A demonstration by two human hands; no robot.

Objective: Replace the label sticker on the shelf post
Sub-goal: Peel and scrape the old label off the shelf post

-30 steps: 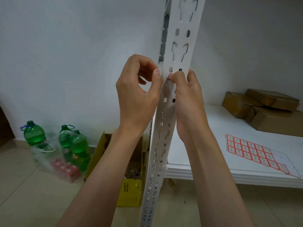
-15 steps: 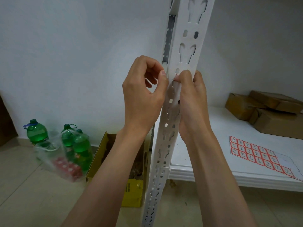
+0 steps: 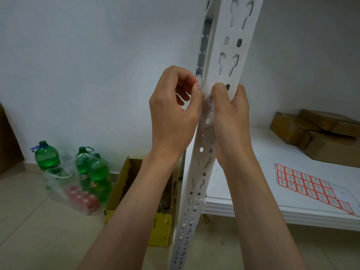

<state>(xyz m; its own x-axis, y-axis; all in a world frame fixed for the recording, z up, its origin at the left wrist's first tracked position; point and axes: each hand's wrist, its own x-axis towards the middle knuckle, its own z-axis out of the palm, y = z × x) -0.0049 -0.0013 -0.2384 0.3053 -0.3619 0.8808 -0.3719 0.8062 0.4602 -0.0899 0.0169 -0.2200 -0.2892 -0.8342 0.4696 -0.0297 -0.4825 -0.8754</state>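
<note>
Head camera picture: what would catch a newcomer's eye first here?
Two bare hands meet at a white slotted shelf post in the centre, the left hand and the right hand working at one spot. A red sticker sheet lies on the shelf to the right; green bottles stand on the floor to the left.

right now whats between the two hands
In the head view, the white shelf post runs up between the left hand and right hand; both touch it, fingertips at its edges.
</note>
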